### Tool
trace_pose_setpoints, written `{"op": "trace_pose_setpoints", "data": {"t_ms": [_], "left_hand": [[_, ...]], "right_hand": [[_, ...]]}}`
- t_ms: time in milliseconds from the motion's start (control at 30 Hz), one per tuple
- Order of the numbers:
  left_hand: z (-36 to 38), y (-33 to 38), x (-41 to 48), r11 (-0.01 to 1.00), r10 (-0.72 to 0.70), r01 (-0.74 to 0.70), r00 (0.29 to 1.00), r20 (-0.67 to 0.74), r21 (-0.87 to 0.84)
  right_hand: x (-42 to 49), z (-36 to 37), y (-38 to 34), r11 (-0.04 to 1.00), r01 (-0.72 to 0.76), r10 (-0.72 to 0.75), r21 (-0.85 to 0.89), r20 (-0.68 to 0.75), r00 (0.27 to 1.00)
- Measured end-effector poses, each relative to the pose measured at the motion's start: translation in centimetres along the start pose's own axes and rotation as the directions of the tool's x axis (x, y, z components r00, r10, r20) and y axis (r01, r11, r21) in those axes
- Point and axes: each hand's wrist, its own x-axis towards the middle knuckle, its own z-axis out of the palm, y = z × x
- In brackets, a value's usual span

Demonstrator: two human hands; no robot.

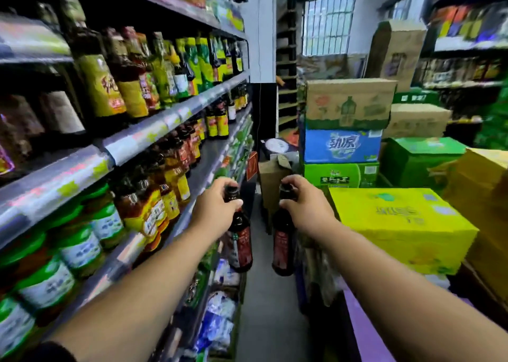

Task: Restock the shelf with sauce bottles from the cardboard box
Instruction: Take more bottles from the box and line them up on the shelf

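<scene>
Each hand, left (217, 204) and right (305, 200), pinches a dark bottle (241, 240) by its cap in the aisle beside the shelf (154, 133), so either bottle could slip from that thin neck grip and smash.

We see the left sauce bottle (241, 240) and the right sauce bottle (283, 247) as dark and glossy, glass or plastic we cannot tell, each with a smooth red label. The shelf (154, 127) edge looks like grey metal with a dull sheen. The yellow carton (398, 224) is smooth printed cardboard; the brown box (349, 100) behind it is matt cardboard.
</scene>
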Motion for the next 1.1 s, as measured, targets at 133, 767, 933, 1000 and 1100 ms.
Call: {"op": "trace_pose_setpoints", "data": {"t_ms": [133, 767, 933, 1000, 1100], "left_hand": [[3.2, -1.7, 8.3, 0.999, -0.047, 0.047, 0.998, -0.036, -0.004], [8.6, -12.7, 44.3, 0.997, -0.009, 0.028, 0.972, -0.236, 0.078], [8.9, -15.1, 51.3, 0.995, -0.016, 0.045, 0.955, -0.298, 0.091], [9.2, -16.0, 53.6, 0.993, -0.003, 0.04, 0.947, -0.321, 0.107], [9.6, -17.2, 56.4, 0.986, 0.001, 0.061, 0.928, -0.373, 0.153]], "right_hand": [[10.2, 1.0, 1.5, 0.999, 0.016, -0.018, 0.031, 0.062, 0.998], [50.0, 14.5, 3.1, 0.979, 0.185, -0.198, 0.09, 0.164, 0.966], [58.1, 17.3, 2.9, 0.966, 0.239, -0.255, 0.099, 0.213, 0.943], [61.2, 18.3, 2.8, 0.959, 0.265, -0.281, 0.099, 0.227, 0.932], [65.7, 20.1, 2.6, 0.939, 0.325, -0.344, 0.116, 0.235, 0.909]]}}
